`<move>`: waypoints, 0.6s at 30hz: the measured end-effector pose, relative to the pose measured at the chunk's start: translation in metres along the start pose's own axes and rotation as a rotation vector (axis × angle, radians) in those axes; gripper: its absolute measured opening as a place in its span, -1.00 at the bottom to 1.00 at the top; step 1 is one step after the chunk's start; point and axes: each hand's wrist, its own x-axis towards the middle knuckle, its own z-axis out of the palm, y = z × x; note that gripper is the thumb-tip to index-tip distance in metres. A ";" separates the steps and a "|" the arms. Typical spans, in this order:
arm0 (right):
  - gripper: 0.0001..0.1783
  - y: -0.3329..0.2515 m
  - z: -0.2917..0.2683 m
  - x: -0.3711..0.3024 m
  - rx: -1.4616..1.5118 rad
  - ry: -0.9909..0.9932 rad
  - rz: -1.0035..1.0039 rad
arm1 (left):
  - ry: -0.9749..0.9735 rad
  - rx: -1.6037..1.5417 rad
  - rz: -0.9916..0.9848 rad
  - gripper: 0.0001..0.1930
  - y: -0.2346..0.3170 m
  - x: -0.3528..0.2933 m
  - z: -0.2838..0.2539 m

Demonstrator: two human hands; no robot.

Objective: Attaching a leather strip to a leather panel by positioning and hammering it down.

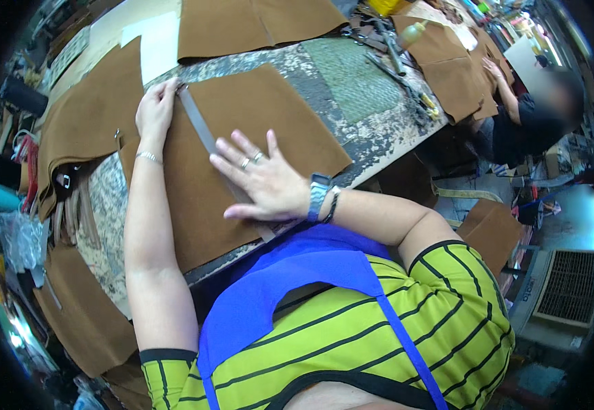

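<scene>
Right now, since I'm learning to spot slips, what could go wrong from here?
The grey strip could skew across the brown sheet if the right hand, spread over it, slides. The sheet lies close to the near edge of the table, so the blue apron might brush and nudge it.

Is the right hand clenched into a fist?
No, the right hand has its fingers spread over the grey strip on the brown panel.

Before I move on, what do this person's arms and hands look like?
The left hand has a thin pale bracelet at its wrist; the right hand wears two rings, a bluish watch and a dark bracelet. Short yellow-green sleeves have black stripes and edging.
</scene>
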 end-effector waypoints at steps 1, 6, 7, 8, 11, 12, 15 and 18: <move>-0.06 0.017 -0.016 0.004 -0.059 0.091 0.039 | 0.049 -0.078 0.054 -0.56 0.000 -0.005 0.001; -0.56 0.202 -0.099 -0.002 -0.490 0.518 0.298 | -0.066 0.106 0.448 -0.50 0.040 -0.078 -0.016; -0.58 0.263 -0.105 -0.021 -0.513 0.507 0.410 | -0.137 0.182 0.476 -0.46 0.054 -0.100 -0.019; -0.59 0.279 -0.117 -0.025 -0.569 0.352 0.631 | -0.231 0.327 0.426 -0.44 0.066 -0.126 -0.026; -0.42 0.355 -0.133 -0.049 -0.446 0.090 0.998 | -0.305 0.309 0.342 -0.38 0.079 -0.175 -0.025; -0.42 0.358 -0.134 -0.049 -0.460 0.113 0.895 | -0.290 0.296 0.342 -0.37 0.080 -0.183 -0.025; -0.54 0.352 -0.140 -0.039 -0.523 0.027 0.953 | -0.268 0.290 0.309 -0.37 0.079 -0.194 -0.028; -0.31 0.364 -0.146 -0.033 -0.586 -0.122 1.043 | -0.253 0.243 0.314 -0.37 0.079 -0.195 -0.029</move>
